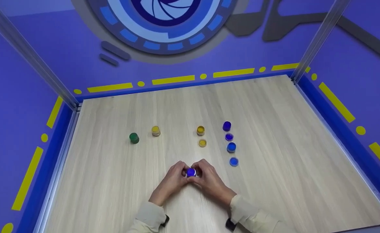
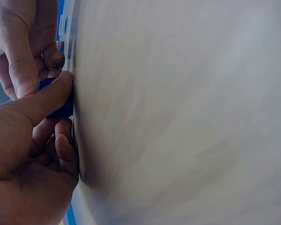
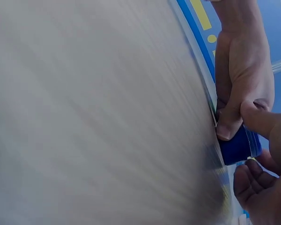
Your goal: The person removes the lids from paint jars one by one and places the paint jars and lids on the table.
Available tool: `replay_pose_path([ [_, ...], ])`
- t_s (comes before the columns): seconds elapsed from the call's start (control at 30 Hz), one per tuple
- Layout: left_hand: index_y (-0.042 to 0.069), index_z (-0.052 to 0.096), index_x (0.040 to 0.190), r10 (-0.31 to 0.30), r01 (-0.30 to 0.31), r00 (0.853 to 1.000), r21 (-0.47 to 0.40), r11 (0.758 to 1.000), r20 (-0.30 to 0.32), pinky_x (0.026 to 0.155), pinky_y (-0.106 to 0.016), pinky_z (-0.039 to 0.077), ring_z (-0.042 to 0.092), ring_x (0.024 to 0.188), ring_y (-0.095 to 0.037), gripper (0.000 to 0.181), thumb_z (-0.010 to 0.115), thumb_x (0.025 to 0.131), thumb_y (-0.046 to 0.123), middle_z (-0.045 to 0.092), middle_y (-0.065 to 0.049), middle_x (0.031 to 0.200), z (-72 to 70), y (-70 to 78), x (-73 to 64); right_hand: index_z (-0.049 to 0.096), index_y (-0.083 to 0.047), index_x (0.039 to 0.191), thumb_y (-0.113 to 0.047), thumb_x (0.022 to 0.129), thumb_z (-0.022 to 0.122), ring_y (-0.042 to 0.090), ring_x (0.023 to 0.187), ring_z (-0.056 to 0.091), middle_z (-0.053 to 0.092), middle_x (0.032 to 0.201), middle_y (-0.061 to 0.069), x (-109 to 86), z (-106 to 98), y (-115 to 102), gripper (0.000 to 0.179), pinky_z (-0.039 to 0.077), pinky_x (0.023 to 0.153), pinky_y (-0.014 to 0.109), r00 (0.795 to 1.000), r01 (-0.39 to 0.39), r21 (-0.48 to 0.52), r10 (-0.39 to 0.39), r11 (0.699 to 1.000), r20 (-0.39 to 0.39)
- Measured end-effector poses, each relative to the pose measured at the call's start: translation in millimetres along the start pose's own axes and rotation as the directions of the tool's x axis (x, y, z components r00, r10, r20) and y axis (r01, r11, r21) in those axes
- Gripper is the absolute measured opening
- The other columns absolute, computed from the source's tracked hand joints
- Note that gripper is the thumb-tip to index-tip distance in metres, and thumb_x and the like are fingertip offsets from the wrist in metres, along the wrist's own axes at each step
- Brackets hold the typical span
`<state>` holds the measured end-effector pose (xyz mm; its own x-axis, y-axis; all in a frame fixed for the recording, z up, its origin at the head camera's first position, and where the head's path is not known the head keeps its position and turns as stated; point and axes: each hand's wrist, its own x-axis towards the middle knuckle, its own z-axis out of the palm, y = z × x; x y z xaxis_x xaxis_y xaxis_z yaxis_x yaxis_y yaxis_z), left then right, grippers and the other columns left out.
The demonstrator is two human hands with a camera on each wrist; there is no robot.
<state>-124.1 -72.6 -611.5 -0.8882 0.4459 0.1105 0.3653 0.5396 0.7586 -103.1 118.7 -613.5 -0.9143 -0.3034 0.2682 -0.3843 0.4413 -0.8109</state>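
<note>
Both hands meet at a small paint jar (image 1: 190, 172) of blue-purple paint near the front middle of the table. My left hand (image 1: 173, 179) grips the jar's dark blue body (image 3: 235, 151) low down, its thumb along the side. From the other side my right hand (image 1: 212, 182) pinches the jar's upper rim (image 3: 255, 143), where a clear edge shows. In the left wrist view, the left thumb (image 2: 42, 101) covers part of the jar. Whether the lid is loose cannot be seen.
Beyond the hands stand a green jar (image 1: 134, 138), a pale yellow jar (image 1: 156, 131), a darker yellow jar (image 1: 200, 130), a purple jar (image 1: 227, 126) and a blue jar (image 1: 231, 147). A yellow lid (image 1: 202, 143), purple lid (image 1: 229, 137) and blue lid (image 1: 234, 161) lie near their jars.
</note>
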Motion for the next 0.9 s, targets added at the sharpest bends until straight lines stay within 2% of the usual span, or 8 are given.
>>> replay_pose_path([
  [0.1, 0.005, 0.061, 0.095, 0.033, -0.033, 0.999, 0.014, 0.999, -0.012, 0.074, -0.028, 0.044, 0.051, 0.082, -0.013, 0.028, 0.085, 0.083, 0.007, 0.056, -0.001, 0.088, 0.6, -1.0, -0.9, 0.068, -0.006, 0.106, -0.022, 0.086, 0.085, 0.015, 0.090, 0.056, 0.062, 0.099, 0.004, 1.7, -0.9, -0.5, 0.031, 0.047, 0.078, 0.027, 1.000, -0.002, 0.003, 0.002, 1.000, 0.011],
  [0.27, 0.005, 0.059, 0.093, 0.081, -0.080, 0.996, 0.018, 0.997, -0.039, 0.072, -0.027, 0.042, 0.048, 0.079, -0.012, 0.029, 0.085, 0.082, 0.006, 0.055, -0.003, 0.086, 1.4, -2.1, -1.3, 0.072, -0.008, 0.112, -0.020, 0.090, 0.082, 0.015, 0.099, 0.061, 0.065, 0.108, 0.000, 4.7, -5.6, -0.6, 0.027, 0.052, 0.087, 0.030, 0.996, -0.005, 0.022, 0.003, 1.000, 0.089],
  [0.43, 0.005, 0.056, 0.090, 0.061, -0.061, 0.998, 0.008, 0.998, -0.032, 0.072, -0.027, 0.040, 0.047, 0.079, -0.011, 0.030, 0.085, 0.080, 0.002, 0.053, -0.001, 0.085, 1.4, -1.8, -0.2, 0.074, -0.008, 0.118, -0.012, 0.092, 0.079, 0.015, 0.101, 0.061, 0.066, 0.110, 0.002, 9.5, -11.7, 2.0, 0.027, 0.051, 0.089, 0.030, 0.984, 0.015, 0.035, -0.021, 0.999, 0.179],
  [0.57, 0.005, 0.054, 0.089, 0.056, -0.056, 0.998, 0.012, 0.998, -0.024, 0.071, -0.027, 0.040, 0.047, 0.079, -0.012, 0.031, 0.085, 0.081, 0.003, 0.053, -0.002, 0.085, 1.4, -1.6, -0.5, 0.072, -0.007, 0.125, -0.003, 0.091, 0.076, 0.017, 0.100, 0.061, 0.066, 0.112, 0.005, 11.5, -14.4, 4.8, 0.035, 0.051, 0.087, 0.029, 0.973, 0.051, 0.040, -0.059, 0.998, 0.222],
  [0.73, 0.006, 0.056, 0.093, 0.018, -0.018, 1.000, 0.005, 1.000, -0.002, 0.072, -0.027, 0.041, 0.047, 0.081, -0.011, 0.032, 0.086, 0.084, 0.012, 0.053, -0.001, 0.087, 0.0, 0.1, -0.8, 0.070, -0.005, 0.128, -0.001, 0.089, 0.076, 0.016, 0.106, 0.062, 0.068, 0.116, 0.005, 9.5, -15.5, 5.2, 0.040, 0.052, 0.092, 0.032, 0.976, 0.054, 0.025, -0.058, 0.998, 0.211],
  [0.9, 0.007, 0.058, 0.095, -0.014, 0.014, 1.000, -0.005, 1.000, 0.010, 0.073, -0.027, 0.042, 0.048, 0.082, -0.011, 0.032, 0.088, 0.083, 0.015, 0.054, -0.001, 0.088, -0.4, 1.1, -1.1, 0.065, 0.000, 0.126, -0.013, 0.088, 0.083, 0.020, 0.100, 0.063, 0.067, 0.115, 0.004, 4.2, -15.7, 4.8, 0.044, 0.053, 0.087, 0.034, 0.985, 0.018, 0.022, -0.022, 1.000, 0.171],
])
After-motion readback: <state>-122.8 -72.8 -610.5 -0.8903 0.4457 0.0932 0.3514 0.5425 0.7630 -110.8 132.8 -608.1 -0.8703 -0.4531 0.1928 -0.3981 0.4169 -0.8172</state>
